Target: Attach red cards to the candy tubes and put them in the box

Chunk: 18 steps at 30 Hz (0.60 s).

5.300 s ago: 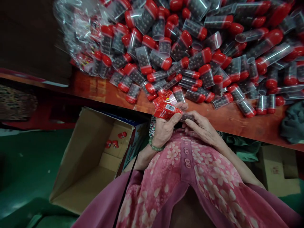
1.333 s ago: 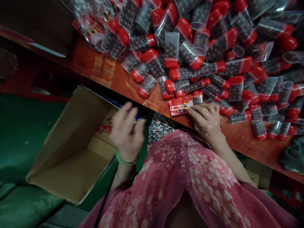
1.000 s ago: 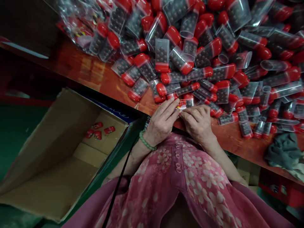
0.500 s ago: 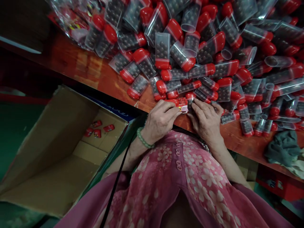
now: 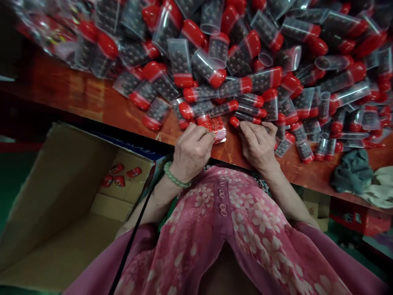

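My left hand [image 5: 194, 151], with a green bead bracelet on the wrist, has its fingers closed on the left end of a small printed red plastic packet [image 5: 219, 128]. The packet's shiny, see-through end points right. A short gap away, my right hand [image 5: 259, 144] pinches a small red-capped tube [image 5: 234, 121]; its red cap sticks out to the left and my fingers cover most of the rest. Just beyond both hands lies a heap of clear plastic containers [image 5: 181, 59] with red caps, filled with small dark balls.
An open cardboard box [image 5: 39, 213] stands below the table [image 5: 80, 98] at left, with several small red packets [image 5: 119, 180] inside. Bagged red items [image 5: 55, 35] lie at the back left. A grey-green cloth [image 5: 351, 171] rests at the table's right edge.
My hands have drawn apart; the packet and the container at my right fingers, close together before, now have a gap between them. The whole view has shifted, so the scene sits further left.
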### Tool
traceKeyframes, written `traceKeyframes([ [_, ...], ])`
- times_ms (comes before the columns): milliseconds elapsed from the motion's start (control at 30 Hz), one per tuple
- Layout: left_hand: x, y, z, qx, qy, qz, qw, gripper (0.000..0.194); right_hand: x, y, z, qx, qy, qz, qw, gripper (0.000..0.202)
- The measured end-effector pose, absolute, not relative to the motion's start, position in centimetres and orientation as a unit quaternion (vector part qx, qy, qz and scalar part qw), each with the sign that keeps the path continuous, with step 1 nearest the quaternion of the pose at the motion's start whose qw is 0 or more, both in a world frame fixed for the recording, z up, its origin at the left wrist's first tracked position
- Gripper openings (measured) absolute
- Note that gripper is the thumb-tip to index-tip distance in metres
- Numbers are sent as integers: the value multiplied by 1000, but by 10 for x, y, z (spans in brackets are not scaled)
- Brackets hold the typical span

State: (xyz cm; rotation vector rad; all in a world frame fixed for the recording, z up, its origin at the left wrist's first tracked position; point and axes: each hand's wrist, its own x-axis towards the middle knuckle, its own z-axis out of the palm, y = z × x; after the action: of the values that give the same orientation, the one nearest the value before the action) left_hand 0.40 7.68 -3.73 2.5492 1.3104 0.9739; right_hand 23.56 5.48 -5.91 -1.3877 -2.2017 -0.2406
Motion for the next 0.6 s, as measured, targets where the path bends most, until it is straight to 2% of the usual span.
traceKeyframes([
  [133, -1, 81, -33, 819, 429, 339, 173, 22, 237, 53, -59, -493, -808, -88, 310, 39],
  [233, -4, 83, -24, 812, 436, 298, 247, 25, 239, 53, -55, -466, -814, -67, 342, 41],
  [400, -6, 87, -16, 795, 443, 265, 318, 28, 235, 55, -38, -439, -792, -22, 424, 52],
  [600, -4, 86, -19, 722, 472, 365, 351, 5, 232, 47, -18, -475, -762, 73, 434, 45],
])
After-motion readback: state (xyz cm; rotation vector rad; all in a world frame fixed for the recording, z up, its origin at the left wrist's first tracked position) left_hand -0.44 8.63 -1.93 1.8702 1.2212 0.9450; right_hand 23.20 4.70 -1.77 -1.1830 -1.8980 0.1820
